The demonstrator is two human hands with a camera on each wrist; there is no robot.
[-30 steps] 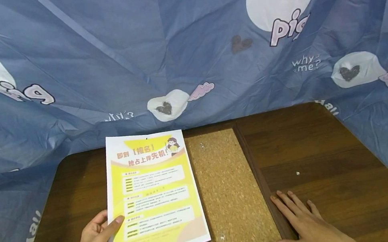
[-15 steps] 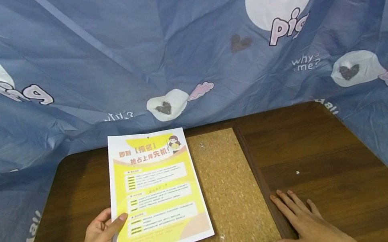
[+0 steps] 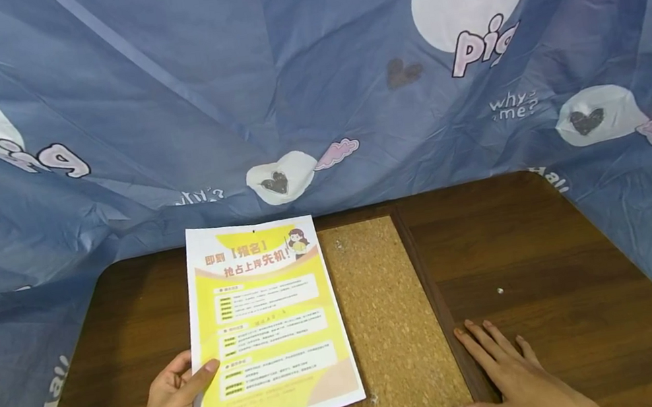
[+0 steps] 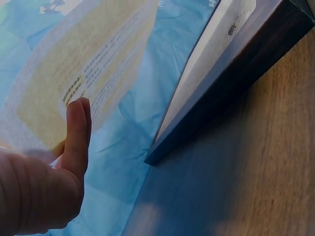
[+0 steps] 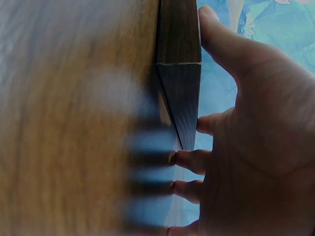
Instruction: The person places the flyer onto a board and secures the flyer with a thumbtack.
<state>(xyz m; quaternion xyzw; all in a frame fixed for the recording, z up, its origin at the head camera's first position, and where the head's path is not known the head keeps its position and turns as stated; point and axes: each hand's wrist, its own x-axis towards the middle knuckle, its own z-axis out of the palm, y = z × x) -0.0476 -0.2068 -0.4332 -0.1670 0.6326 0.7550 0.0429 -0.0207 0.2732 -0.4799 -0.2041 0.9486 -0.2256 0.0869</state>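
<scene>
My left hand pinches the lower left edge of a printed yellow and white poster, thumb on its front. The sheet hangs over the left part of a dark-framed board and overlaps the cork panel. A small dark mark shows near its top edge. In the left wrist view, the poster is apart from the board's frame. My right hand lies with spread fingers at the frame's lower right corner, thumb on the bottom edge. The right wrist view has that hand beside the frame corner.
Clear push pins sit in the cork: one pin near the top, another pin near the bottom. A further small clear pin lies on the brown wooden table. A blue printed cloth hangs behind.
The poster and my left hand have shifted slightly to the right, covering more of the cork panel's left edge. My right hand has stayed at the frame corner.
</scene>
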